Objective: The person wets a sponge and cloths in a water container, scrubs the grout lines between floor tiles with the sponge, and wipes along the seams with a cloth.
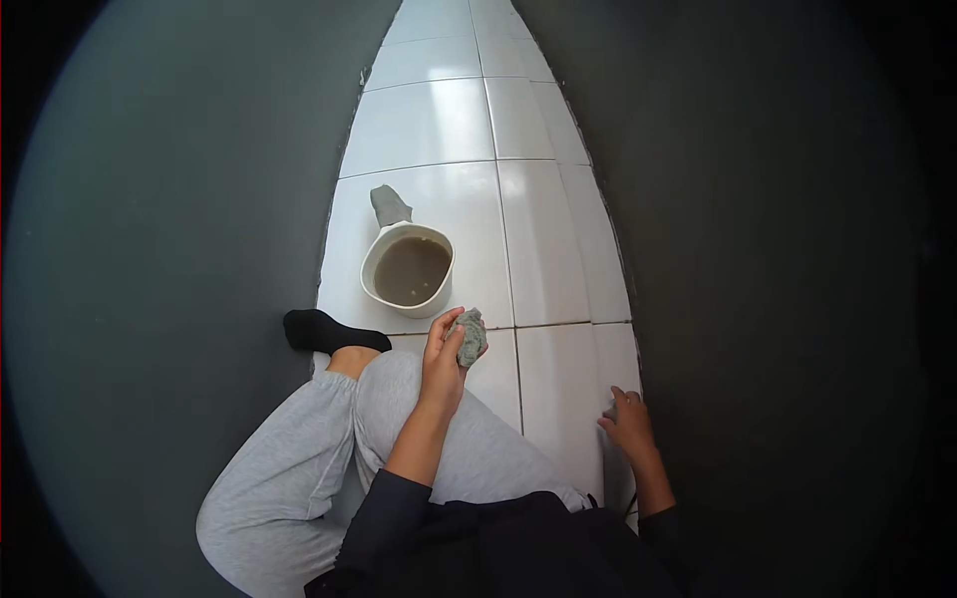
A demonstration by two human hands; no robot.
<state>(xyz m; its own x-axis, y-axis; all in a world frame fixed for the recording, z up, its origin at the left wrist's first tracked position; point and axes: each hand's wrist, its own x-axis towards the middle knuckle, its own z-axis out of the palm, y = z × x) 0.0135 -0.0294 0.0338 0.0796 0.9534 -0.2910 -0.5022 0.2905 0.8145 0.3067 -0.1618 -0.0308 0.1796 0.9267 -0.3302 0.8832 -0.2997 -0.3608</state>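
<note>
My left hand [445, 361] is raised above my bent leg, its fingers wrapped round a rough grey-green lump of clay [472, 339]. Off to the right, my right hand [630, 426] hovers low near the tiles by the dark wall. Between its thumb and fingers shows a small grey piece [610, 410], which looks like clay but is mostly covered. Ahead of the left hand stands a white bucket [367, 271] with murky brown water [413, 269] inside. Just behind its rim sits a larger grey block [390, 205], seemingly clay too.
Glossy white floor tiles [548, 239] run forward in a strip. Dark grey walls [179, 199] close in on both sides. My crossed legs in grey trousers [279, 448] fill the near left, with a foot in a black sock [334, 330] near the bucket.
</note>
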